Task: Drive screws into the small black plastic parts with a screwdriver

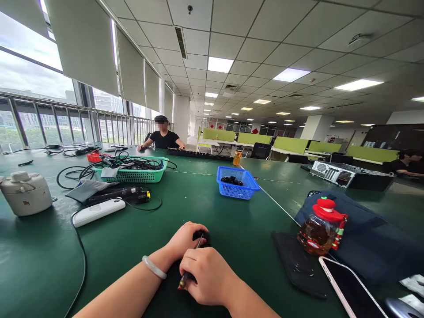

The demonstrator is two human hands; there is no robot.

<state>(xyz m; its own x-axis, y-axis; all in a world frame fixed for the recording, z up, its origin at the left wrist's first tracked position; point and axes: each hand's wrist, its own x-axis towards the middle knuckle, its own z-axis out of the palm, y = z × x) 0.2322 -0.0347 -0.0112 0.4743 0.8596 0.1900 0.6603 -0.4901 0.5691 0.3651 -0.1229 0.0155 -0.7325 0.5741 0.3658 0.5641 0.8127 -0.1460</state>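
Note:
My left hand [186, 238], below a pale bracelet, is closed around a small rounded black object [206, 236] on the green table. Its kind is mostly hidden by my fingers. Curled around a slim metal-tipped tool [200, 241], my right hand [210, 274] sits just in front of the left one. The tool's thin tip points up to the black object, and its darker rear end shows below my fingers. Whether the tip touches the object I cannot tell. Farther forward, a blue plastic basket [239, 192] holds several small black pieces [232, 180].
On the left are a green basket [132, 176] of cables, a white power strip [99, 212] and a jug [28, 192]. To the right lie a black pouch [298, 265], a phone [353, 287] and a red-lidded tea bottle [321, 227]. A person [162, 138] sits across the table.

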